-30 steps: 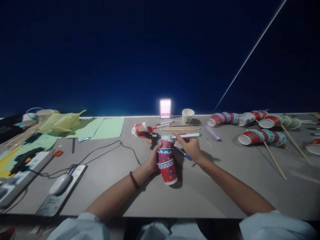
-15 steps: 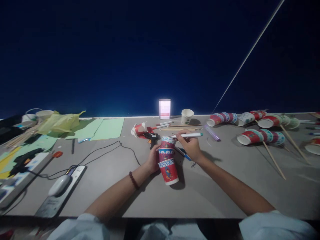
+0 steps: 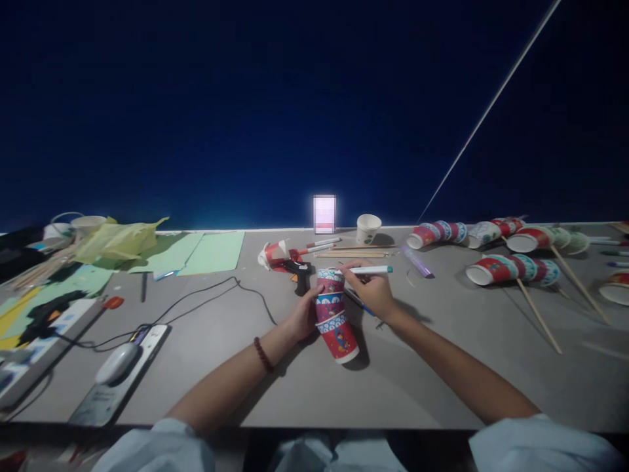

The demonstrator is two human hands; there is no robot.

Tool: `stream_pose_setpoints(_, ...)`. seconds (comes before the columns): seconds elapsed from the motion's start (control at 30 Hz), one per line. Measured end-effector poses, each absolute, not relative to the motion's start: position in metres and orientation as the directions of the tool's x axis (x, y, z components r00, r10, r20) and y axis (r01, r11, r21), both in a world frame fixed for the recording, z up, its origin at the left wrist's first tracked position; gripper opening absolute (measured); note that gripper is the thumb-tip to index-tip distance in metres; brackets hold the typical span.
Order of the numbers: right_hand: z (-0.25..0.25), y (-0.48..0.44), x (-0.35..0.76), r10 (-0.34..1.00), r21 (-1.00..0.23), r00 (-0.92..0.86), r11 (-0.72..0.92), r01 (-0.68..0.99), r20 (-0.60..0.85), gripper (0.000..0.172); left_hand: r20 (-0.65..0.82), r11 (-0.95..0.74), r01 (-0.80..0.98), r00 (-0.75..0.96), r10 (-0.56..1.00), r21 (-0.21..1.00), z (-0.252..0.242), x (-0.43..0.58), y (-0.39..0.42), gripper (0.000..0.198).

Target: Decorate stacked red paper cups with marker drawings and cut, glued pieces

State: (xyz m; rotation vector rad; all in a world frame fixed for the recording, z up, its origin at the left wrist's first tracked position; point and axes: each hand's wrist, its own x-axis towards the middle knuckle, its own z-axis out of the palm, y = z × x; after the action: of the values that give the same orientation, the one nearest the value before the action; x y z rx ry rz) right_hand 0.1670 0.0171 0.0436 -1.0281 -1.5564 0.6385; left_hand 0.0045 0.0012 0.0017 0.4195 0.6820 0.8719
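Note:
My left hand (image 3: 305, 314) is wrapped round the side of a chain of joined paper cups (image 3: 334, 321), red, purple and blue with printed patterns, its wide red end tilted down towards me. Between the fingers of my right hand (image 3: 371, 288) is a white marker (image 3: 371, 269) with a green end pointing right. The marker's tip is at the top cup's patterned band; whether it touches cannot be made out. A black glue gun (image 3: 301, 275) lies just beyond my left hand. Under my right hand a blue pen (image 3: 358, 301) is partly hidden.
Several finished cup chains (image 3: 514, 269), some on wooden sticks, lie at the right. A white paper cup (image 3: 368, 229) and a lit screen (image 3: 325, 214) stand at the back. A power strip (image 3: 54, 347), phone (image 3: 120, 373) and black cable (image 3: 211, 286) occupy the left, near green paper (image 3: 216, 252).
The cup chain has tilted, its wide red end swinging slightly right. My right hand and the marker have shifted a little left and down along the top cup.

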Motion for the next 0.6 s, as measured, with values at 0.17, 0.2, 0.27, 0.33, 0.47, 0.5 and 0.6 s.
stream_pose_setpoints(0.17, 0.0453, 0.0171, 0.1661, 0.876, -0.839, -0.009, 0.465, 0.281, 0.483, 0.017, -0.357, 0.583, -0.560, 0.467, 0.809, 0.589, -0.0016, 0.0041, 0.0014, 0.034)
stream_pose_setpoints(0.2, 0.0452, 0.0171, 0.1660, 0.876, -0.840, -0.009, 0.465, 0.279, 0.482, 0.017, -0.359, 0.586, -0.559, 0.469, 0.807, 0.587, -0.0023, 0.0039, 0.0015, 0.034)
stream_pose_setpoints(0.27, 0.0447, 0.0170, 0.1659, 0.878, -0.843, -0.014, 0.463, 0.274, 0.478, 0.016, -0.367, 0.594, -0.555, 0.473, 0.801, 0.583, -0.0031, 0.0038, 0.0016, 0.034)
stream_pose_setpoints(0.33, 0.0441, 0.0168, 0.1660, 0.880, -0.844, -0.018, 0.460, 0.275, 0.474, 0.016, -0.373, 0.599, -0.551, 0.473, 0.798, 0.581, -0.0031, 0.0038, 0.0015, 0.034)
stream_pose_setpoints(0.47, 0.0437, 0.0170, 0.1664, 0.881, -0.844, -0.018, 0.460, 0.275, 0.474, 0.016, -0.364, 0.594, -0.562, 0.473, 0.802, 0.576, -0.0016, 0.0041, 0.0007, 0.032)
stream_pose_setpoints(0.5, 0.0440, 0.0172, 0.1665, 0.880, -0.844, -0.016, 0.460, 0.276, 0.475, 0.016, -0.364, 0.595, -0.563, 0.476, 0.801, 0.574, -0.0013, 0.0041, 0.0006, 0.032)
stream_pose_setpoints(0.6, 0.0456, 0.0175, 0.1664, 0.877, -0.840, -0.011, 0.464, 0.281, 0.481, 0.016, -0.360, 0.594, -0.563, 0.479, 0.801, 0.575, -0.0013, 0.0043, 0.0006, 0.032)
